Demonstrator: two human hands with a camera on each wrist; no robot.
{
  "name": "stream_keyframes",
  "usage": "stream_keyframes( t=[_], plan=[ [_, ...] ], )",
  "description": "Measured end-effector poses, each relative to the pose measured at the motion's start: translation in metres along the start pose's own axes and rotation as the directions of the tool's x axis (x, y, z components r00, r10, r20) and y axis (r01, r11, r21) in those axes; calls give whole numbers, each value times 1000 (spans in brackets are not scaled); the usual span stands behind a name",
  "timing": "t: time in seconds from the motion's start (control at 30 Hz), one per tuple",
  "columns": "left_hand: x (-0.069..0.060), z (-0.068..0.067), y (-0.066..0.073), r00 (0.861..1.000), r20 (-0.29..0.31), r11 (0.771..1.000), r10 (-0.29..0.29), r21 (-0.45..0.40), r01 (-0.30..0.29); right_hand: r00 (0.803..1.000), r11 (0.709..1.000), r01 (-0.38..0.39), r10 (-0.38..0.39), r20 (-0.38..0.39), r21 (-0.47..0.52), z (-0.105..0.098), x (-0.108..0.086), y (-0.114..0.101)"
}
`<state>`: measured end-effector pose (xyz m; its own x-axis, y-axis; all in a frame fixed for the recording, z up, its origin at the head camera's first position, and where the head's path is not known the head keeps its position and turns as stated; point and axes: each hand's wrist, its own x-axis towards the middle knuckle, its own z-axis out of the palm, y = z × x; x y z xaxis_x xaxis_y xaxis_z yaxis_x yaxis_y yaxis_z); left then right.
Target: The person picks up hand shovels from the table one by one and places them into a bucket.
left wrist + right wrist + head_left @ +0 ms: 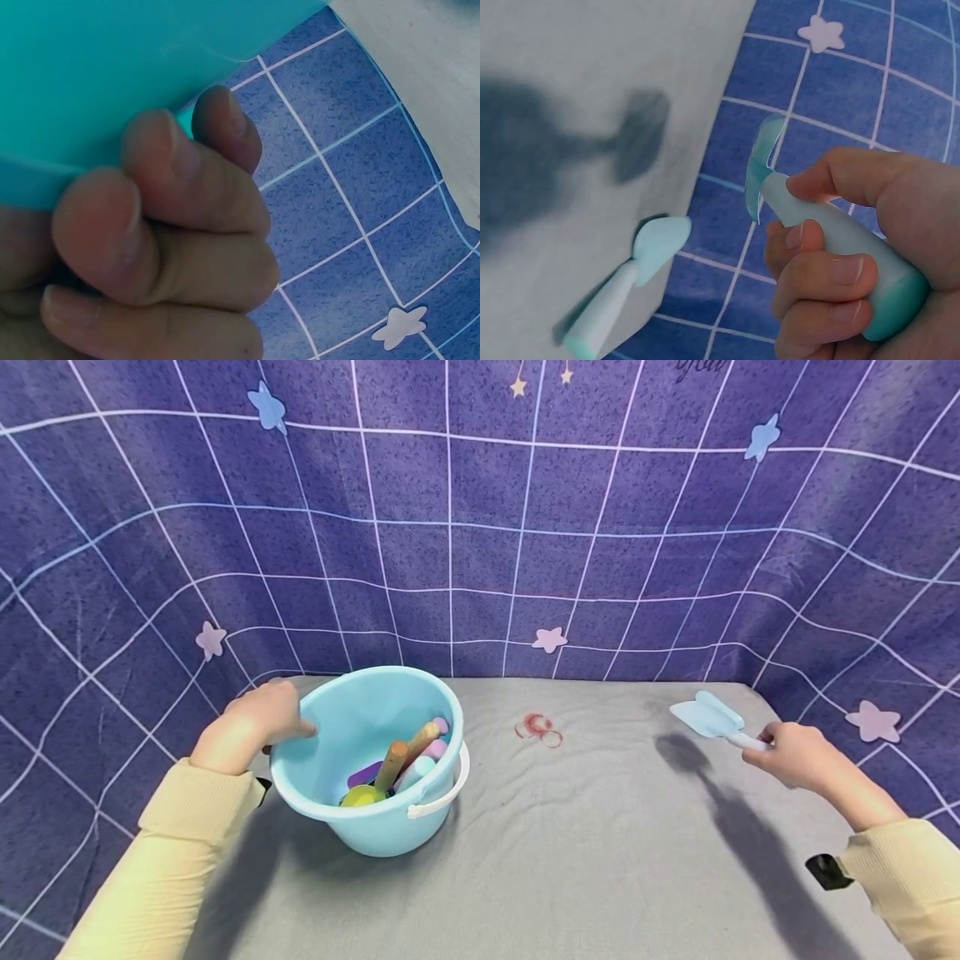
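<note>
My left hand grips the left rim of a light blue bucket, with the thumb inside. In the left wrist view, curled fingers hold the edge of the bucket. Inside the bucket lie several tools with wooden, pink and mint handles, beside a yellow-green piece and a purple piece. Far to the right, my right hand holds a light blue toy trowel by its pale handle, above the cloth. A second pale blue trowel lies on the cloth in the right wrist view.
A grey cloth covers the surface, with reddish ring marks near its back. Behind and at both sides hangs a purple-blue gridded curtain with stars. The white bucket handle hangs at the bucket's right side.
</note>
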<state>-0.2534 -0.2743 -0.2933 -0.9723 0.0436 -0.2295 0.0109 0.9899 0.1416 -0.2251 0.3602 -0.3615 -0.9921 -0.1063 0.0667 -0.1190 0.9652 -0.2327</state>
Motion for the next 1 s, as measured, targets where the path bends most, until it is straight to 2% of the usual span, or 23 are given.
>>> stream_keyframes(
  t=[0.3, 0.5, 1.0],
  plan=[
    [1, 1, 0, 1000, -16, 1000, 10, 1, -10, 998, 999, 53, -53, -41, 3, -9, 8, -22],
    [1, 2, -1, 1000, -15, 1000, 5, -1, -5, 995, 996, 91, -91, -41, 3, -21, 12, -37],
    [2, 3, -2, 1000, -20, 1000, 7, -4, -7, 991, 992, 118, -116, -59, 35, -55, 18, -84]
  ],
)
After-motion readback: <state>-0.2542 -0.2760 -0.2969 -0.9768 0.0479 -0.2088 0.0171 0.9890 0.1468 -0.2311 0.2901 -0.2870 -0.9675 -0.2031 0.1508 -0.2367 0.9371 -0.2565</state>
